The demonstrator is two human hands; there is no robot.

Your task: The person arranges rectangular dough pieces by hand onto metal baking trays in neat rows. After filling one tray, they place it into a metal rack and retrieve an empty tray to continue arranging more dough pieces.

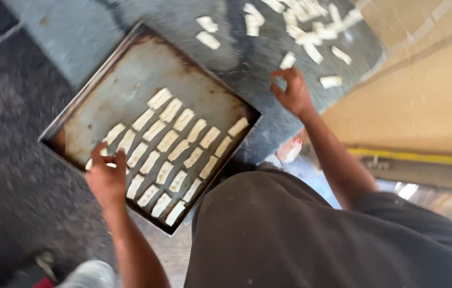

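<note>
hands over dough strips: left hand (106,173) pinches one strip (98,162) on a rusty baking tray (108,85); right hand (291,92), fingers curled and holding nothing, reaches toward a loose strip (287,60) on the grey counter (247,64).

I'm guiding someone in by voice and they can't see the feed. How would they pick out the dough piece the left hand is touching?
Find the big, rust-edged metal baking tray lying cornerwise on the grey worktop. Pale dough strips fill its near half in slanted rows. At the rows' left end, the left hand pinches the dough piece: it is the only strip half hidden under fingers; the others lie untouched.
</note>
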